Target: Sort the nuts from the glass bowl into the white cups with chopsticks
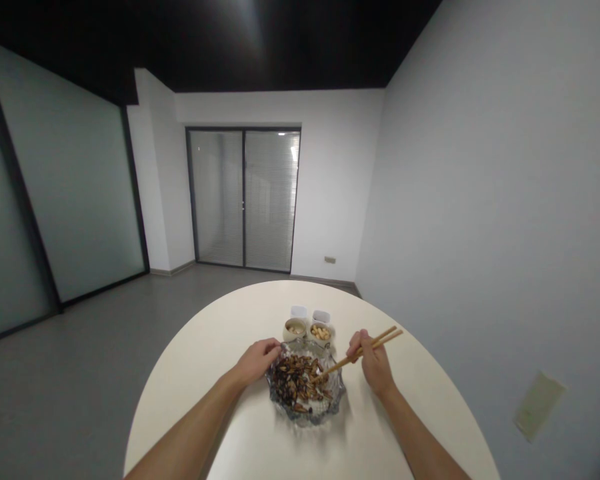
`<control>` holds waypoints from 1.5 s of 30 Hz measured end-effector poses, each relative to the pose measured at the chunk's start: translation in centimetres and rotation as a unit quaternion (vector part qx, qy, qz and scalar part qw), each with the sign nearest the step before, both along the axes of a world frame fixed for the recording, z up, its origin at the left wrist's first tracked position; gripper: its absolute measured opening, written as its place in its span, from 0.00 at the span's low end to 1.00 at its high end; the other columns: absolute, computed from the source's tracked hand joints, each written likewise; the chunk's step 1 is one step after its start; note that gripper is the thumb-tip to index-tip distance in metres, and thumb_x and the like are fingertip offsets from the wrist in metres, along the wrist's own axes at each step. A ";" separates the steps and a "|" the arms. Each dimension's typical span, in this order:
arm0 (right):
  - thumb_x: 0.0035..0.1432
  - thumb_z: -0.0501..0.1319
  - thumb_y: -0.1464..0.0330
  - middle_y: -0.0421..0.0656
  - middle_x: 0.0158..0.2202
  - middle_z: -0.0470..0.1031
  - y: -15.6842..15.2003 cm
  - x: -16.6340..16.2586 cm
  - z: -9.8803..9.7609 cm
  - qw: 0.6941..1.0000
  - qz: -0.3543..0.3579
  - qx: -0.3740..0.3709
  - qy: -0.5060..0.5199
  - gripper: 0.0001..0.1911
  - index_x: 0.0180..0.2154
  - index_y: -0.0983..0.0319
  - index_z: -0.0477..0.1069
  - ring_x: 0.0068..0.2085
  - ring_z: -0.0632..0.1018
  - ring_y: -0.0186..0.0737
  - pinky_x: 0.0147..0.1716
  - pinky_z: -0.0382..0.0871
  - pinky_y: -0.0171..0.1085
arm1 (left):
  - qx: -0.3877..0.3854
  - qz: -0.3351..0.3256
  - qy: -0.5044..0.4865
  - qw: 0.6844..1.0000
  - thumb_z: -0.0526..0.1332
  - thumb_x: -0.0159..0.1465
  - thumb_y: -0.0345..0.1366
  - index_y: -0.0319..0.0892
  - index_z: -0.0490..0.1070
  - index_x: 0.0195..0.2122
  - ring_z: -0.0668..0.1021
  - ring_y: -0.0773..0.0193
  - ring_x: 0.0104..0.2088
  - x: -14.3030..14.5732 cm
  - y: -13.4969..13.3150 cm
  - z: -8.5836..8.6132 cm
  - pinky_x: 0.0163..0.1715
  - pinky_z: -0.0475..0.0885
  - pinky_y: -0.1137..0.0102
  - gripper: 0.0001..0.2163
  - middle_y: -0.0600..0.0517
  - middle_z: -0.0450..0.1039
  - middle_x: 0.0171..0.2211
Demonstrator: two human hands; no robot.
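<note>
Gripping chopsticks (365, 350) in clenched fingers, the right hand (373, 363) dips their tips into the mixed dish (305, 390) beside it while left hand (257, 360) fingers grasp its rim; most contents remain unsorted, two small cups (296, 329) beyond the fingers partly filled.
</note>
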State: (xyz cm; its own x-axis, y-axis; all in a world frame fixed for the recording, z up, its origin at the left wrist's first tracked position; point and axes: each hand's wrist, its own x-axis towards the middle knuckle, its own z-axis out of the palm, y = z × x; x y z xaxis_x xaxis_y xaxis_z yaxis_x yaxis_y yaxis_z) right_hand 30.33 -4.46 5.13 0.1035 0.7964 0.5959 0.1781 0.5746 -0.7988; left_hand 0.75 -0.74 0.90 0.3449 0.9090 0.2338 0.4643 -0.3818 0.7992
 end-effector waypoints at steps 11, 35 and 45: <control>0.65 0.53 0.44 0.42 0.17 0.71 -0.6 0.0 0.8 0.998 0.006 0.005 -0.060 0.34 0.18 0.61 0.73 0.21 0.73 0.38 0.23 0.68 0.35 | 0.001 0.002 0.001 1.000 0.53 0.65 0.44 0.40 0.75 0.35 0.76 0.59 0.36 0.1 -0.1 0.1 0.37 0.67 0.70 0.15 0.50 0.77 0.33; 0.63 0.51 0.41 0.45 0.19 0.74 0.7 1.4 0.5 0.981 -0.183 0.032 0.055 0.35 0.22 0.62 0.74 0.25 0.75 0.42 0.29 0.70 0.39 | -0.004 -0.002 -0.007 1.000 0.53 0.65 0.44 0.40 0.76 0.36 0.77 0.58 0.37 0.0 -0.2 0.4 0.40 0.68 0.69 0.16 0.50 0.79 0.35; 0.60 0.52 0.39 0.47 0.22 0.77 2.0 2.0 -0.3 0.967 -0.225 0.008 0.122 0.36 0.25 0.63 0.76 0.26 0.79 0.44 0.29 0.75 0.40 | -0.008 -0.003 -0.013 1.000 0.53 0.64 0.44 0.40 0.76 0.36 0.77 0.58 0.38 0.0 -0.3 0.5 0.40 0.68 0.69 0.15 0.49 0.79 0.34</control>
